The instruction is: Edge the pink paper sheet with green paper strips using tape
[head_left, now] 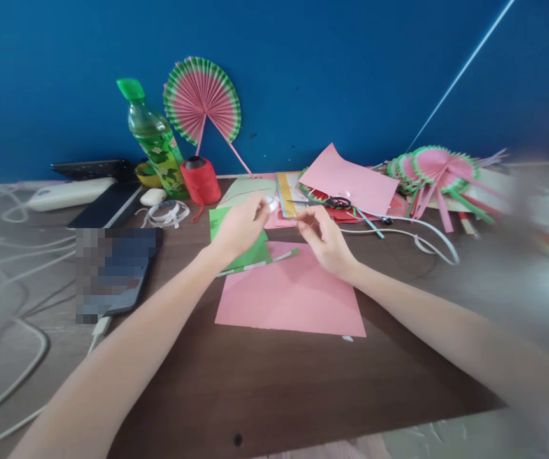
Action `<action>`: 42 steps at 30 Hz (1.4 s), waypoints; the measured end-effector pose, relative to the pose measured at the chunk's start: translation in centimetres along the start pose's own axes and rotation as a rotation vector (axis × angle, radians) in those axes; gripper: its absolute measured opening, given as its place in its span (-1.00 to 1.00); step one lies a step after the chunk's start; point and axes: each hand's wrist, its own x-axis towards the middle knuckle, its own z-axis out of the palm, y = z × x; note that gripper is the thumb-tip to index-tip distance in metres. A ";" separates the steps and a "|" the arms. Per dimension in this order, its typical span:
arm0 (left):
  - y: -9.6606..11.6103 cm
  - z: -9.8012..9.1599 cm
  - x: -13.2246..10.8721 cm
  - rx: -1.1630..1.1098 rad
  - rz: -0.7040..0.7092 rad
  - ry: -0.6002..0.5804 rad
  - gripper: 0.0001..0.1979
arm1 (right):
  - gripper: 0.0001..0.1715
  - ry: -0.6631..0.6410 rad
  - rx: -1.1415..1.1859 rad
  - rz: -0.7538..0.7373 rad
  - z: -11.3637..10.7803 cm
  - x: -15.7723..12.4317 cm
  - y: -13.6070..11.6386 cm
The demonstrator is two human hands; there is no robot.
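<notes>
My left hand (240, 224) is closed, pinching a small clear tape roll (272, 203) between thumb and fingers above the table. My right hand (326, 239) is just to its right with fingers curled in a pinch; what it holds is too small to make out. Both hover over a pink paper sheet (291, 296) lying flat on the brown table (264, 382). A green paper sheet (255, 254) and a thin green strip (274, 259) lie under my left hand.
A green bottle (154, 137), red twine spool (201, 180) and watermelon paper fan (202, 99) stand at the back. Scissors (336, 203), pink paper (351, 178) and more fans (434, 167) lie right. A phone (116, 268) and white cables (11, 357) lie left.
</notes>
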 end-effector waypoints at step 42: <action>0.5 1.5 -0.6 -0.631 -0.154 -0.364 -0.78 | -0.92 -0.021 0.122 0.099 -0.1 0.4 1.3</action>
